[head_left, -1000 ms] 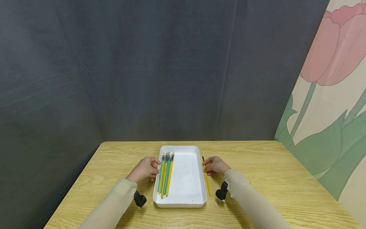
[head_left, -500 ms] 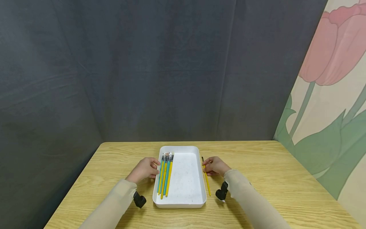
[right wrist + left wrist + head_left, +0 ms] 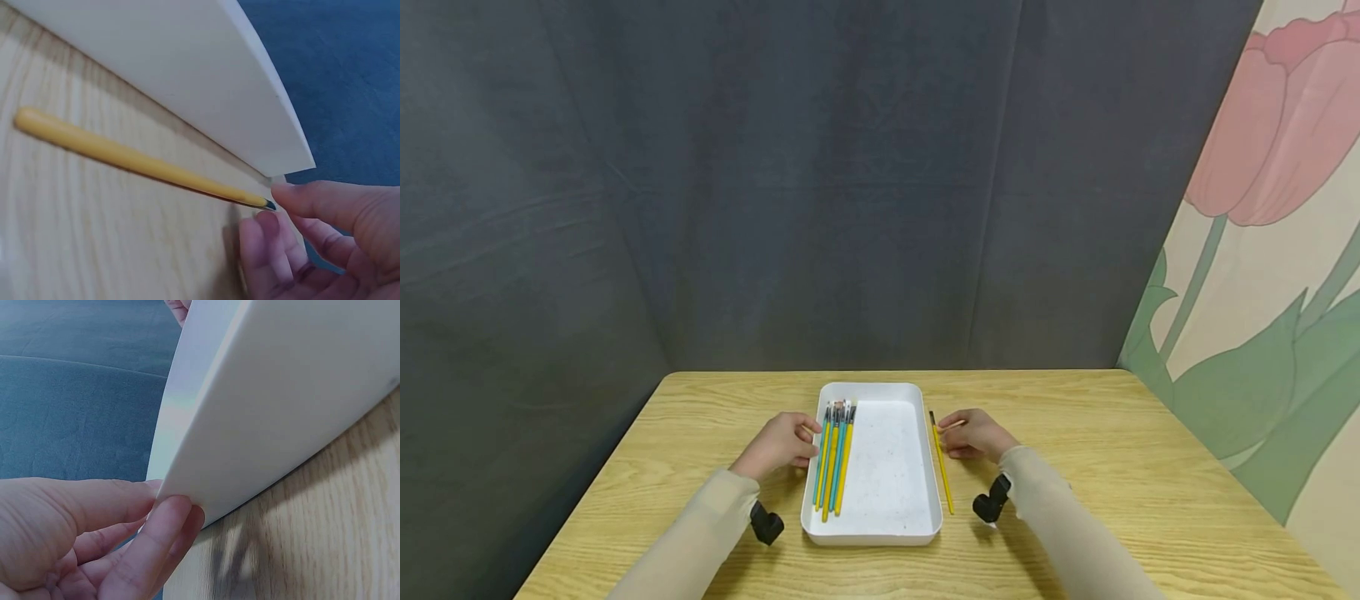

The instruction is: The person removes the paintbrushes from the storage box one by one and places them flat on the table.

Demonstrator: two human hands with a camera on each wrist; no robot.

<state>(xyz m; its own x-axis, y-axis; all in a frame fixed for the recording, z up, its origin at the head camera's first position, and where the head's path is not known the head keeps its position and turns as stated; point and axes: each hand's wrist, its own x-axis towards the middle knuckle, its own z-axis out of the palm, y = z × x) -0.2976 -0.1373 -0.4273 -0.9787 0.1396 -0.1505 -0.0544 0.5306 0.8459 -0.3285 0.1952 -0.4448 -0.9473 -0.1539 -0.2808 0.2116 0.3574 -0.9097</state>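
A white rectangular tray point(image 3: 891, 537) lies on the wooden table. Several yellow and turquoise paintbrushes point(image 3: 835, 462) lie side by side along its left side, bristles toward the back. My left hand point(image 3: 782, 442) pinches the tray's left wall; in the left wrist view the thumb is at the rim and fingers press the outer side. Just outside the right wall, a single yellow paintbrush point(image 3: 942, 471) lies on the table, roughly parallel to it. My right hand point(image 3: 973, 435) is just right of this brush's dark front end, thumb and fingers parted; in the right wrist view they hide its bristles.
The wooden table point(image 3: 1112, 467) extends on both sides of the tray. A dark curtain point(image 3: 850, 183) hangs behind its back edge. At the right, a wall with a painted tulip point(image 3: 1247, 125) borders the scene.
My right hand has let go of the yellow paintbrush and shifted slightly right. The brush stays beside the tray. My left hand and the tray look almost unchanged.
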